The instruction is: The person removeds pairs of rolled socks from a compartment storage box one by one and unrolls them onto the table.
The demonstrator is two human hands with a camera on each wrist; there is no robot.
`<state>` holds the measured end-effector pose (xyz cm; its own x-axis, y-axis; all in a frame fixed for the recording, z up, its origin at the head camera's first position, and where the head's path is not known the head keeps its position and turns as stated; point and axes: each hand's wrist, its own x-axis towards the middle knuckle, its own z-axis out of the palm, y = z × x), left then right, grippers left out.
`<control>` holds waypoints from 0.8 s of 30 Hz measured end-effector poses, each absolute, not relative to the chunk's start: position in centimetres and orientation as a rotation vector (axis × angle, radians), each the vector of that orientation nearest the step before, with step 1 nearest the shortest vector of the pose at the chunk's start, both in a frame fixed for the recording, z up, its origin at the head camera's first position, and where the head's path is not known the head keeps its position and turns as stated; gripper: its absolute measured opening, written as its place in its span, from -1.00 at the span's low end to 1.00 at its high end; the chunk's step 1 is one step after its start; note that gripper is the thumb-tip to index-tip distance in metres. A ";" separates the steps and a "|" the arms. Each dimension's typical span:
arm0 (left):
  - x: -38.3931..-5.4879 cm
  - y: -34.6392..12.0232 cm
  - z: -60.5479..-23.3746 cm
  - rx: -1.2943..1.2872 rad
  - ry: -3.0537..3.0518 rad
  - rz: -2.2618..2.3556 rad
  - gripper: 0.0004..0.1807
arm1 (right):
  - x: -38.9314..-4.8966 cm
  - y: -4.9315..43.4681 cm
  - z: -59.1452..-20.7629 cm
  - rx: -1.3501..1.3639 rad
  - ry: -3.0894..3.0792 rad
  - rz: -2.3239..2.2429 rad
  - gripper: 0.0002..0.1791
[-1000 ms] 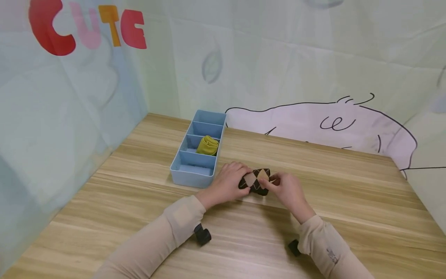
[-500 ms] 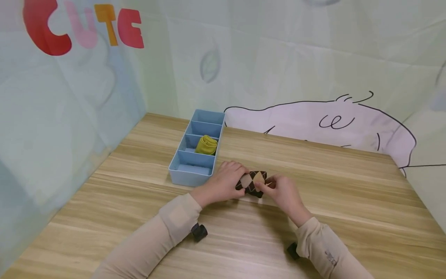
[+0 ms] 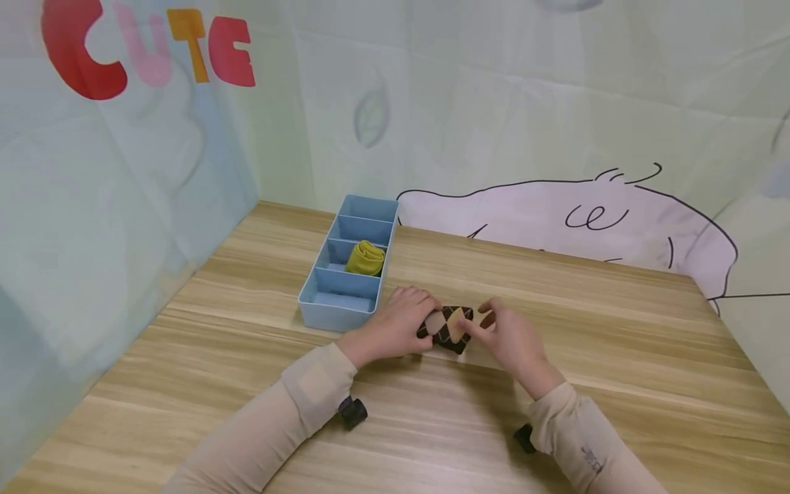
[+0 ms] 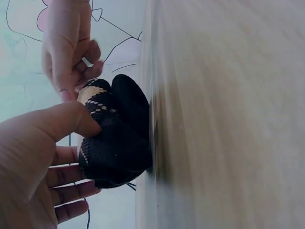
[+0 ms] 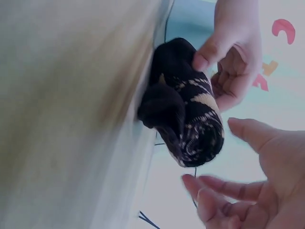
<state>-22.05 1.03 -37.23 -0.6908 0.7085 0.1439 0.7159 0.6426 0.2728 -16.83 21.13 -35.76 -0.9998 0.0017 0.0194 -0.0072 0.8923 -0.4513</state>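
Observation:
A black argyle sock (image 3: pixel 453 329) with tan diamonds lies rolled up on the table, its spiral end visible in the right wrist view. My left hand (image 3: pixel 395 324) grips the left part of the roll, thumb on the near side and fingers over the far side. In the left wrist view, a loose black flap of the sock (image 4: pixel 128 102) hangs by the tabletop. My right hand (image 5: pixel 248 186) is at the roll's right end with thumb and fingers spread apart. Nothing is between those fingers, and a small gap separates them from the sock in the right wrist view.
A blue organizer box (image 3: pixel 339 317) with several compartments stands left of the hands. One compartment holds a rolled yellow-green cloth item (image 3: pixel 365 259). The wooden table (image 3: pixel 617 343) meets printed wall sheets at the back and left.
The right fingers have come off the sock's end and spread. Between the first two frames, both hands and the sock shifted slightly left in view. The left hand keeps its hold.

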 end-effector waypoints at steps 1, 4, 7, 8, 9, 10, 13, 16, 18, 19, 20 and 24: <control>-22.1 1.0 -37.2 -1.227 -2.827 -0.485 -0.46 | -16.9 21.2 -35.7 0.028 -3.011 0.729 -0.40; -22.1 1.0 -37.2 -1.235 -2.829 -0.489 -0.46 | -17.0 21.4 -35.5 0.138 -2.908 0.723 -0.52; -22.1 1.0 -37.1 -1.242 -2.828 -0.488 -0.47 | -17.2 21.4 -35.5 0.272 -2.818 0.681 -0.61; -22.1 0.9 -37.1 -1.244 -2.826 -0.489 -0.47 | -17.2 21.4 -35.6 0.319 -2.792 0.663 -0.63; -22.1 0.9 -37.1 -1.247 -2.823 -0.490 -0.47 | -17.3 21.4 -35.7 0.373 -2.769 0.642 -0.66; -22.0 0.8 -37.1 -1.250 -2.822 -0.493 -0.47 | -17.3 21.4 -35.7 0.430 -2.745 0.616 -0.68; -22.0 0.7 -37.1 -1.264 -2.816 -0.487 -0.46 | -17.6 21.4 -36.0 0.614 -2.670 0.544 -0.76; -22.1 0.6 -37.1 -1.277 -2.817 -0.465 -0.47 | -17.8 21.4 -36.2 0.755 -2.615 0.475 -0.79; -22.1 0.6 -37.1 -1.284 -2.819 -0.450 -0.47 | -17.9 21.5 -36.3 0.804 -2.605 0.443 -0.78; -22.1 0.6 -37.0 -1.287 -2.824 -0.446 -0.47 | -17.9 21.5 -36.4 0.812 -2.611 0.431 -0.76; -22.1 0.6 -37.0 -1.290 -2.828 -0.442 -0.47 | -17.9 21.5 -36.4 0.818 -2.619 0.420 -0.73; -22.1 0.5 -36.9 -1.306 -2.827 -0.432 -0.47 | -17.9 21.6 -36.4 0.816 -2.656 0.410 -0.67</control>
